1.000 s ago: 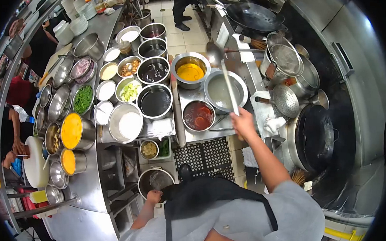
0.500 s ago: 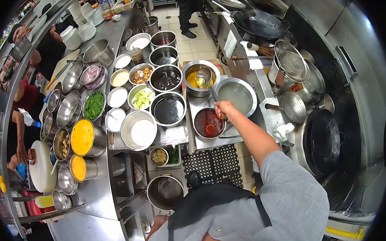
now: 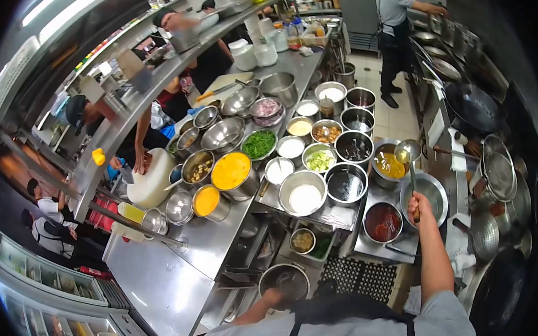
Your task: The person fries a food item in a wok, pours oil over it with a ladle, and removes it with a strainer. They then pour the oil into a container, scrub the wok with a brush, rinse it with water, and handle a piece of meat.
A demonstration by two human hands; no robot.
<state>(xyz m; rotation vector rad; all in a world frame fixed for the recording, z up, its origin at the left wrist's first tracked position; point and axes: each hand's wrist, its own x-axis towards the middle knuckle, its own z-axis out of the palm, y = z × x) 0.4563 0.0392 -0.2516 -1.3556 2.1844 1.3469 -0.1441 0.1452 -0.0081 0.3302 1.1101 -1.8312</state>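
Note:
My right hand (image 3: 419, 207) grips the long handle of a steel ladle (image 3: 407, 152). The ladle's bowl holds yellow liquid and hangs just over the steel pot of yellow liquid (image 3: 385, 169). Below that pot sit a bowl of red sauce (image 3: 383, 222) and a wide steel bowl of pale liquid (image 3: 432, 191), right beside my hand. My left hand (image 3: 271, 297) is low by my apron, at the rim of a steel pot (image 3: 287, 280) under the counter. Whether the left hand grips the rim is unclear.
Several steel bowls of ingredients fill the counter: green beans (image 3: 259, 144), yellow sauce (image 3: 231, 170), white powder (image 3: 304, 198), dark liquid (image 3: 345, 186). Woks (image 3: 473, 106) and a strainer (image 3: 483, 233) line the right. A person (image 3: 395, 22) stands far down the aisle. Other people work behind the left counter.
My right hand swung the ladle from over the far counter down into the yellow pot, then lifted it with yellow liquid. The view turned left.

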